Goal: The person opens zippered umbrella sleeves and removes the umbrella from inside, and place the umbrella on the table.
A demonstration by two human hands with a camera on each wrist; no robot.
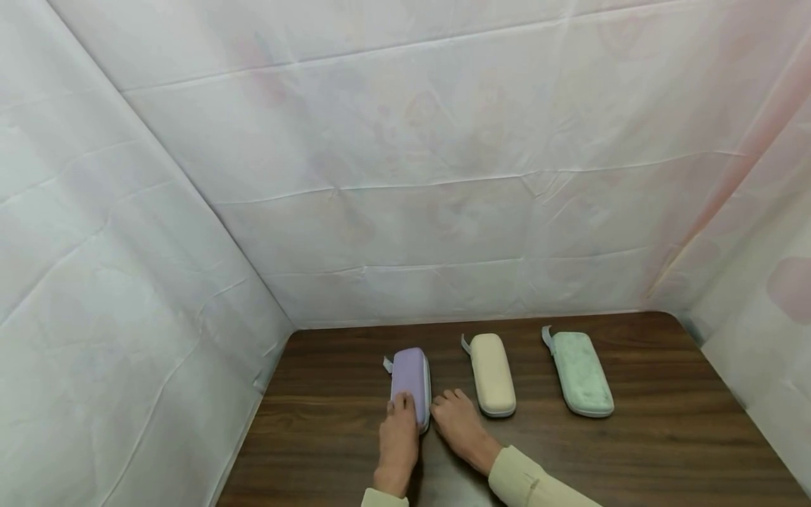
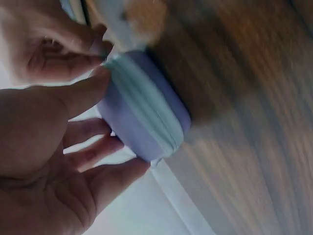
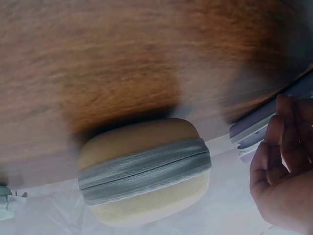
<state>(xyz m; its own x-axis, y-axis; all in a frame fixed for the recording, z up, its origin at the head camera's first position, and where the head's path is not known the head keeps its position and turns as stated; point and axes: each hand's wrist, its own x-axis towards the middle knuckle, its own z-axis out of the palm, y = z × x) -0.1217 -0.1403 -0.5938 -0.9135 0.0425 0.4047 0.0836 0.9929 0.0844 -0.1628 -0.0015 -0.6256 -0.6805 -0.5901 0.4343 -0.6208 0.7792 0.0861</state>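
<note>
**On the table (image 1: pixel 665 451), left of centre: purple case (image 1: pixel 408 373) between two hands**

Enclosed left, right and far by pale sheeting (image 1: pixel 405 141). On dark wood, lying with the purple case's long axis near to far, far end turned very slightly left, zip band (image 2: pixel 145 102) along the right side and round the near end. Farther right, cream case (image 1: pixel 493 373), then green case (image 1: pixel 581 373), both lengthwise near to far, far ends leaning left; contents of all three hidden. Over the purple case's near end, left hand (image 1: pixel 399 436), grasping between thumb and fingers. Just right, partly before the cream case, right hand (image 1: pixel 459 422), fingers bent at the purple edge; cannot tell if pinching anything. Smallest, at each far left corner, fabric tabs (image 1: pixel 388 365).
</note>
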